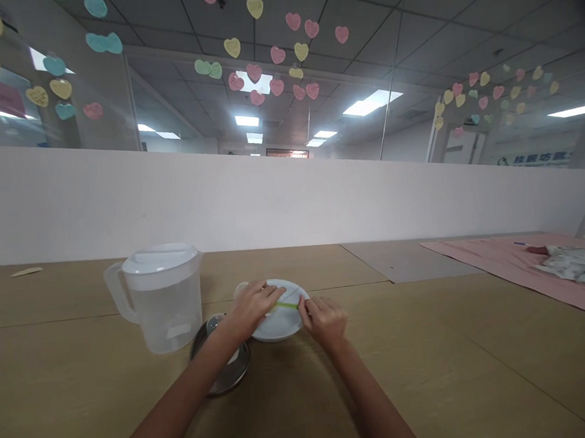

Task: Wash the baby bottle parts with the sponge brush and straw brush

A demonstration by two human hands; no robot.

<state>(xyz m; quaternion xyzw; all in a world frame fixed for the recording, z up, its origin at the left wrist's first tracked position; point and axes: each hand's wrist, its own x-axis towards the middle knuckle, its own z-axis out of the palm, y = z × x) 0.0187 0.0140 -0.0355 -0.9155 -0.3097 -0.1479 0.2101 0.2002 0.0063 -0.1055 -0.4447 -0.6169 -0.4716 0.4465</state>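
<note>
A white plate (276, 329) lies on the table in front of me, with both hands over it. My right hand (325, 318) is closed around one end of a thin bright green strip (287, 305), whose exact kind I cannot make out. My left hand (253, 308) reaches over the plate from the left, fingers bent down near the strip's other end; what lies under them is hidden. Partly beneath my left forearm stands a round metal dish (233, 378) with a clear, shiny object (213, 322) in it. A pale round thing (240, 289) shows behind my left hand.
A translucent lidded pitcher (171, 307) stands left of the metal dish. At the far right, patterned fabric (581, 267) lies on a pink cloth (501, 268). A grey sheet (406, 261) and a flat pale piece (27, 271) lie near the white wall (271, 204).
</note>
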